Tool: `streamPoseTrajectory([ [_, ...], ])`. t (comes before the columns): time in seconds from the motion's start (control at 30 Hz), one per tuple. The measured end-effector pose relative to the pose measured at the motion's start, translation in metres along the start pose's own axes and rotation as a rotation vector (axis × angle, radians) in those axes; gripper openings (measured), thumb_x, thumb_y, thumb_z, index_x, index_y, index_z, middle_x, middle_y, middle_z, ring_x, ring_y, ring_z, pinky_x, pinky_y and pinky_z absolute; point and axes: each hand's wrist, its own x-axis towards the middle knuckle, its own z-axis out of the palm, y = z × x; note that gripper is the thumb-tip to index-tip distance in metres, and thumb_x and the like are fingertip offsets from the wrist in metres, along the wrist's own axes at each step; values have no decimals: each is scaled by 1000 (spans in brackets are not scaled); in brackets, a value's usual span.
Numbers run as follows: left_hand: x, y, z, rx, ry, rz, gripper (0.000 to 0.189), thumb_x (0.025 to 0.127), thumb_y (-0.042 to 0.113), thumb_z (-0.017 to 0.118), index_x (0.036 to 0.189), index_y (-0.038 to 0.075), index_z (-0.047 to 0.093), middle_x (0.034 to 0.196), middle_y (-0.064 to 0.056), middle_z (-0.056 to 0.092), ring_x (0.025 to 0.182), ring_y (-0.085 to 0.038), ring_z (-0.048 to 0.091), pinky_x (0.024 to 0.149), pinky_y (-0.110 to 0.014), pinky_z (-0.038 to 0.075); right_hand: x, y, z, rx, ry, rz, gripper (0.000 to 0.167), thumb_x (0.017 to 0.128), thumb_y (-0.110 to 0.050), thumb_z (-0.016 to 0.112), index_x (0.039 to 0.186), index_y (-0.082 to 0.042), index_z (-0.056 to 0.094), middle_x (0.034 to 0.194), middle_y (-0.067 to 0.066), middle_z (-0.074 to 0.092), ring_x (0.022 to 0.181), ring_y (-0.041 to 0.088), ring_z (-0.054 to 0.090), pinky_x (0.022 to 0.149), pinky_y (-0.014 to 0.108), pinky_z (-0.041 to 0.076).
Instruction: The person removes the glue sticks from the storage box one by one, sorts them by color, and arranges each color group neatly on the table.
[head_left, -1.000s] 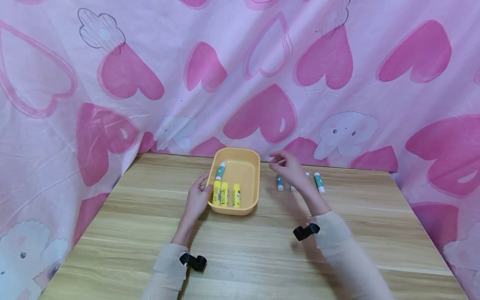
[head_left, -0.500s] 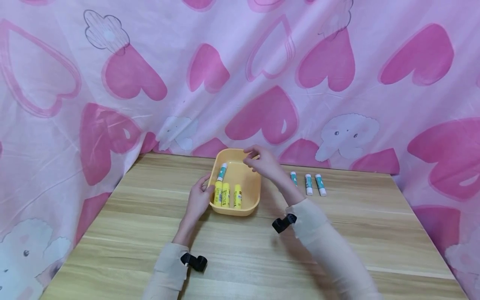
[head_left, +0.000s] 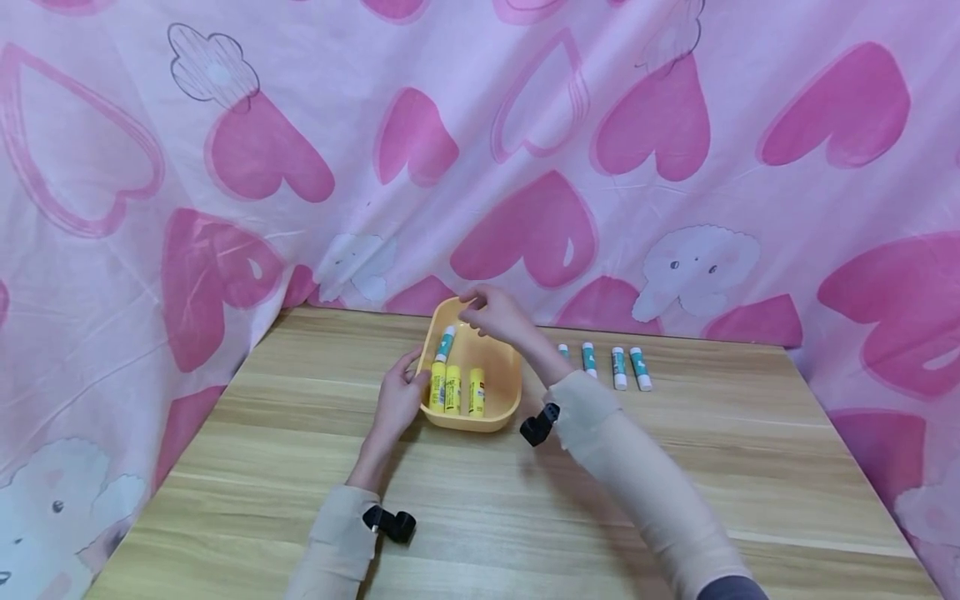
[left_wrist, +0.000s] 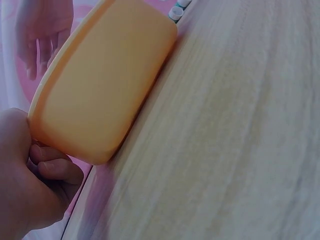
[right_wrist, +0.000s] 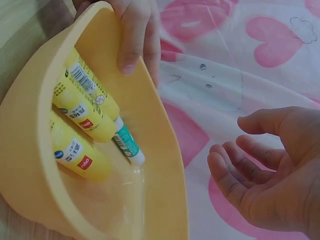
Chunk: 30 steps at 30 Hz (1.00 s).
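My left hand grips the left side of a yellow-orange plastic tray. In the right wrist view its thumb lies over the rim; in the left wrist view its fingers curl at the outer wall. Inside the tray, three yellow glue sticks lie at the near end, and one teal-and-white glue stick lies beyond them along the left side. Over the tray's far end hovers my right hand, its fingers loosely bent. Nothing shows between the fingers in the right wrist view.
Several teal-and-white glue sticks lie in a row on the wooden table, right of the tray, partly behind the right forearm. A pink heart-print cloth hangs along the table's back edge.
My right hand has moved left, from above the row of teal-and-white glue sticks to over the tray's far end. The left hand keeps its grip on the tray, and the glue sticks stay put.
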Motion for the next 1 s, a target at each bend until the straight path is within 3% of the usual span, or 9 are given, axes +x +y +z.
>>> streamPoseTrajectory([
  [0.13, 0, 0, 0, -1, 2, -7, 52, 97, 15, 54, 148, 15, 46, 102, -23, 72, 48, -9, 45, 43, -21, 38, 7, -1, 6, 17, -20, 12, 37, 96, -20, 62, 130, -4, 58, 109, 13, 66, 93, 27, 66, 84, 45, 58],
  [0.27, 1, -2, 0, 3, 4, -3, 51, 97, 15, 55, 147, 15, 47, 102, -24, 72, 50, -9, 47, 44, -21, 40, 17, 0, 13, 30, -48, 27, 39, 97, -20, 61, 132, -2, 57, 112, 14, 65, 93, 26, 65, 83, 42, 59],
  [0.5, 2, -2, 0, 3, 9, 4, 51, 96, 14, 56, 147, 14, 48, 97, -24, 72, 50, -10, 47, 44, -21, 39, 32, 5, 24, 86, -98, 76, 39, 98, -17, 59, 133, 0, 54, 122, 17, 61, 110, 40, 63, 86, 45, 58],
  [0.7, 2, -1, 1, -6, -5, 3, 52, 96, 13, 55, 148, 13, 46, 99, -25, 71, 52, -10, 49, 45, -21, 41, 40, 11, 31, 121, -97, 125, 37, 99, -16, 58, 131, 0, 54, 127, 17, 59, 110, 41, 63, 92, 48, 55],
  [1.0, 0, 0, -1, -16, -10, -1, 52, 97, 12, 54, 148, 14, 46, 102, -27, 71, 48, -7, 44, 43, -20, 38, 46, 17, 41, 111, -133, 184, 45, 99, -17, 57, 140, 0, 47, 133, 18, 56, 108, 38, 64, 90, 43, 57],
])
